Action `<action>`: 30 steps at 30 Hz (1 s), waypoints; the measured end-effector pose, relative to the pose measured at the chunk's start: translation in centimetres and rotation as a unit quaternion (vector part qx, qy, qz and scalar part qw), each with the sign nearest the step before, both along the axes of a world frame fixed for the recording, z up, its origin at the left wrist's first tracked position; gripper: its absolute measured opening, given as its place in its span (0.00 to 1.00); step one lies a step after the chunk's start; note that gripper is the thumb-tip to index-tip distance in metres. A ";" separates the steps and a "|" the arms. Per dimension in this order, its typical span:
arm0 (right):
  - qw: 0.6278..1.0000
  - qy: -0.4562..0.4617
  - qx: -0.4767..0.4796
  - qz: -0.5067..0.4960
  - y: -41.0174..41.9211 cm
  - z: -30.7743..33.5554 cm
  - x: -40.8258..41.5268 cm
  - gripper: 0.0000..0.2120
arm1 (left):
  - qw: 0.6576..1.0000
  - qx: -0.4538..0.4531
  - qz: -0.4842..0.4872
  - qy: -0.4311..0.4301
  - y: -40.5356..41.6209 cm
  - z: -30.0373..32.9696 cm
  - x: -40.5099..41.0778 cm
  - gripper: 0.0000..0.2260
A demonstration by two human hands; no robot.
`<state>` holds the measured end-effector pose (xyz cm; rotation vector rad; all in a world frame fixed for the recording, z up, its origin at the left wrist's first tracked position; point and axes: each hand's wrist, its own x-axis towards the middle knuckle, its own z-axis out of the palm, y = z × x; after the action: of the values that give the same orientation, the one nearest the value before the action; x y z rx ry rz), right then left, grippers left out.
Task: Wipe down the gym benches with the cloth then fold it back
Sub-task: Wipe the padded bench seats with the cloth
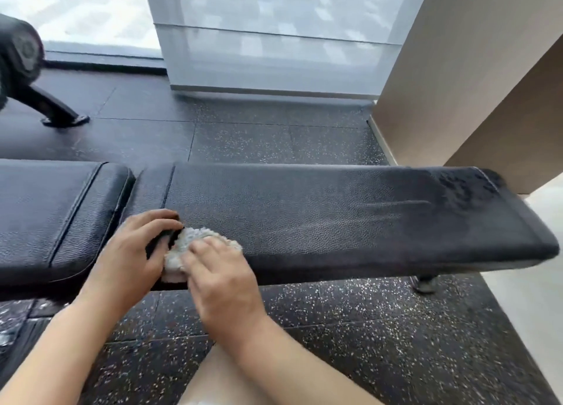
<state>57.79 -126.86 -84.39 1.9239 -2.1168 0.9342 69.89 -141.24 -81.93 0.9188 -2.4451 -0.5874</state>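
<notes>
Left hand (134,246) fingers curled; right hand (219,270) flat, fingers pressing down.

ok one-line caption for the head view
Both hands press a grey cloth onto a black gym bench.

Black rubber floor tiles (350,337) flecked with white, laid in large squares. Beyond, a tall window (76,8) with bright daylight, partly covered by a pale grey mesh blind (274,39) reaching almost to the floor. At right, a tan panelled wall (457,54) beside a strip of light flooring (536,298); at far left, the black leg of some gym equipment (58,109).
</notes>
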 end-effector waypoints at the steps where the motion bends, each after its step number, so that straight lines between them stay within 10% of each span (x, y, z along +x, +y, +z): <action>1: 1.000 0.013 0.001 0.003 0.5 0.1 -0.9 0.15 | 1.000 -0.003 -0.002 -0.002 0.0 0.0 0.0 0.14; 16: 0.910 -0.044 -0.032 -0.412 16.4 0.8 -20.5 0.14 | 0.993 -0.038 -0.107 0.033 6.2 -0.3 -9.7 0.09; 30: 0.995 -0.031 0.022 -0.089 0.6 1.3 -4.2 0.14 | 0.997 -0.040 0.042 0.047 2.5 -0.8 -2.5 0.13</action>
<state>53.55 -126.26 -83.12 1.7096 -2.3165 0.9310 67.35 -138.73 -82.70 0.9340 -2.3167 -0.4902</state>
